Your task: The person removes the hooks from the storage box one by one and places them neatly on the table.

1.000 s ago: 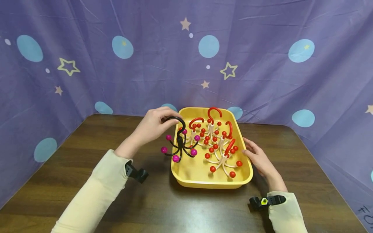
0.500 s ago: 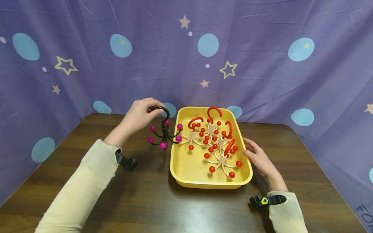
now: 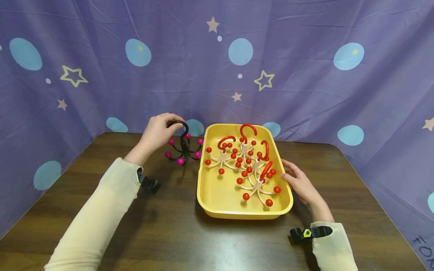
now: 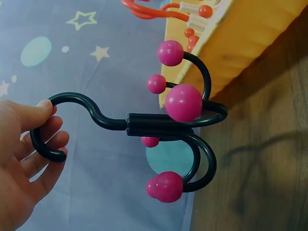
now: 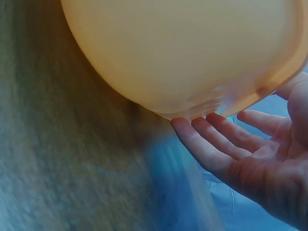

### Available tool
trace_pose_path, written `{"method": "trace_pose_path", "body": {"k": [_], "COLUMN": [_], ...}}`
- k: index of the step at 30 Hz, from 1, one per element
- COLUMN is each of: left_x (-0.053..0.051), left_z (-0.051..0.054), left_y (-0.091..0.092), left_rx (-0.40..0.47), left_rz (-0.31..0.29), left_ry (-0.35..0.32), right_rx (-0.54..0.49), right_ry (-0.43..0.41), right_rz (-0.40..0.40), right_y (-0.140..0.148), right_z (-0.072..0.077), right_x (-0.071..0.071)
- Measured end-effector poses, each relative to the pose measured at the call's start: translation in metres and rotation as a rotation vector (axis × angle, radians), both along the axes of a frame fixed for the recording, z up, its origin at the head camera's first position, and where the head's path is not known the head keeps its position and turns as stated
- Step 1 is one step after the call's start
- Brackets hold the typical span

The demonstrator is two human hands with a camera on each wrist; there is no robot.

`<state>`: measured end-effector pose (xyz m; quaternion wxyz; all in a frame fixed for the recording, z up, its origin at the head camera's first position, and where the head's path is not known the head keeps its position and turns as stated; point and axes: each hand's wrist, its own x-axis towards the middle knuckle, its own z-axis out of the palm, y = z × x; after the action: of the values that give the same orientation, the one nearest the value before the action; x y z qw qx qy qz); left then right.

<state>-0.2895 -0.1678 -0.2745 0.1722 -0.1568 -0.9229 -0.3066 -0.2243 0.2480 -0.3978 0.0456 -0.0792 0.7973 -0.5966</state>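
In the head view my left hand is left of the yellow tray, holding a black hook hanger with magenta balls on its curved arms. Thumb and fingers grip the curved top of the hook, as the left wrist view shows. The hanger hangs upright, its shadow lying apart from it on the table. My right hand is at the tray's right side. Its straight fingers touch the outer wall of the tray, with the thumb near the rim. Several cream hook hangers with red hooks and red balls stand inside the tray.
A brown wooden table carries the tray. Behind it hangs a purple curtain with stars and blue dots. The tray's far end is close to the curtain. A black strap with a camera is on the left wrist.
My left hand has carried the black hanger leftward and away, out from over the tray's left edge to beside it. My right hand stays at the tray.
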Motion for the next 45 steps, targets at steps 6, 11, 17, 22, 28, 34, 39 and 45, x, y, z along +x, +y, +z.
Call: {"method": "trace_pose_path", "body": {"k": [6, 11, 17, 22, 28, 34, 39, 45], "left_x": [-0.016, -0.026, -0.036, -0.044, -0.052, -0.056, -0.056, -0.056], "left_z": [-0.011, -0.019, -0.025, -0.031, -0.038, -0.042, -0.042, -0.040], "left_y": [-0.004, -0.005, -0.006, -0.003, 0.001, 0.006, 0.012, 0.018], "left_rx": [-0.011, -0.021, -0.041, -0.035, -0.040, -0.051, -0.054, -0.043], "left_rz": [0.029, 0.043, 0.050, 0.069, 0.099, 0.118, 0.127, 0.116], "left_ry": [-0.035, -0.070, -0.075, -0.052, -0.050, -0.074, -0.111, -0.120], "right_rx": [0.004, -0.004, -0.003, -0.007, -0.017, -0.027, -0.037, -0.037], "right_ry": [-0.001, -0.007, -0.013, -0.010, -0.010, -0.014, -0.019, -0.027], "right_rz": [-0.002, -0.001, -0.006, -0.008, -0.002, 0.003, 0.010, 0.012], "right_y": [0.001, 0.001, 0.001, 0.001, 0.001, 0.001, 0.001, 0.000], "right_z": [-0.004, -0.005, -0.004, -0.003, -0.004, -0.005, -0.005, -0.003], "right_x": [-0.001, -0.002, -0.003, -0.003, -0.003, -0.003, -0.002, -0.002]}}
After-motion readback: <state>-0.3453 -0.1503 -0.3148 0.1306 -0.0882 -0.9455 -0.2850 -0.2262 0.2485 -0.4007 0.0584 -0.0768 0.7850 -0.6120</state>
